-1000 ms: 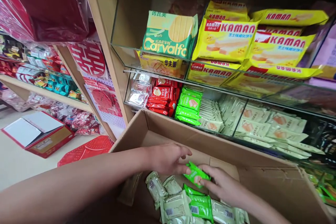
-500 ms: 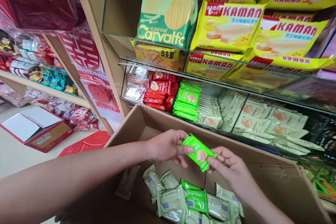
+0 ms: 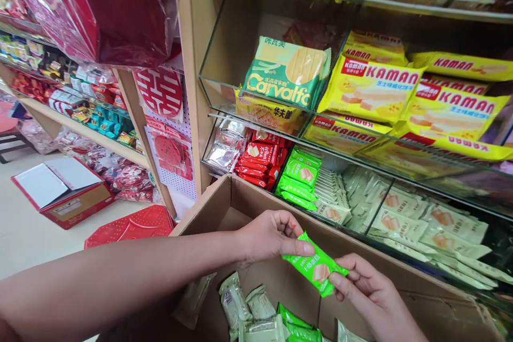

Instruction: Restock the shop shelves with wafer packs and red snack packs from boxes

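Between my two hands is a bright green snack packet (image 3: 311, 270) with a cake picture and white lettering. My left hand (image 3: 276, 235) pinches its upper left end, thumb on top. At the lower right end my right hand (image 3: 360, 283) grips it between thumb and fingers. Both hands are above an open cardboard box (image 3: 280, 197). Inside the box lie several pale green packets (image 3: 234, 299) and some bright green packets (image 3: 298, 323), partly cut off by the frame's lower edge.
Behind the box, a glass-fronted shelf holds red packets (image 3: 260, 155), green packets (image 3: 298, 173) and pale packets (image 3: 404, 214). Yellow KAMAN packs (image 3: 372, 88) and a green Carvalfo pack (image 3: 286, 72) sit one tier up. A red stool (image 3: 128, 224) and a white-topped carton (image 3: 64, 187) stand on the left floor.
The view has tilted up, so the shelves sit lower and more of the upper tier shows. Both hands still hold the green packet, which now appears lower and slightly further right.
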Available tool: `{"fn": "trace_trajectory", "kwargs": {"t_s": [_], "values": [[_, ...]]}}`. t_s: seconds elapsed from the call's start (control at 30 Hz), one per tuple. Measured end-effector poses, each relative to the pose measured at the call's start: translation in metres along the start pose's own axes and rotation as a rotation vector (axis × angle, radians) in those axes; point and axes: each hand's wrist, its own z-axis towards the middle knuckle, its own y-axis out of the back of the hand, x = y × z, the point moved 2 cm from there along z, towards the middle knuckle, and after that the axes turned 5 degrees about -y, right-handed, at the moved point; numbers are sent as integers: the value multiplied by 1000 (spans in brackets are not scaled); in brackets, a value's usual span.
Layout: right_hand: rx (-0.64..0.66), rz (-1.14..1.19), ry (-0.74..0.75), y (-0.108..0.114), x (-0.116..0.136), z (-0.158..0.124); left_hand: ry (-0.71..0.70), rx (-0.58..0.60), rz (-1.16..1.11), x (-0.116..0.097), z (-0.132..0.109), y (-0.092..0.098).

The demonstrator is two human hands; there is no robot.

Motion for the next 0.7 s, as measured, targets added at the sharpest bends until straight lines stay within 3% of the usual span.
{"fn": "trace_trajectory", "kwargs": {"t_s": [0.1, 0.2, 0.27, 0.43, 0.53, 0.7], "values": [[44, -86, 3, 4, 4, 0, 40, 85, -7, -5, -2, 0], [60, -141, -18, 18, 11, 2, -6, 103, -15, -11, -3, 0], [-22, -125, -25, 33, 17, 7, -39, 99, -4, -14, -2, 1], [-386, 133, 32, 66, 29, 45, -20, 161, 260, -6, 0, 1], [-416, 166, 84, 63, 40, 80, -5, 239, 467, 3, -2, 1], [-345, -67, 228, 41, 61, 130, 1, 340, 683, 10, -3, 3]]}}
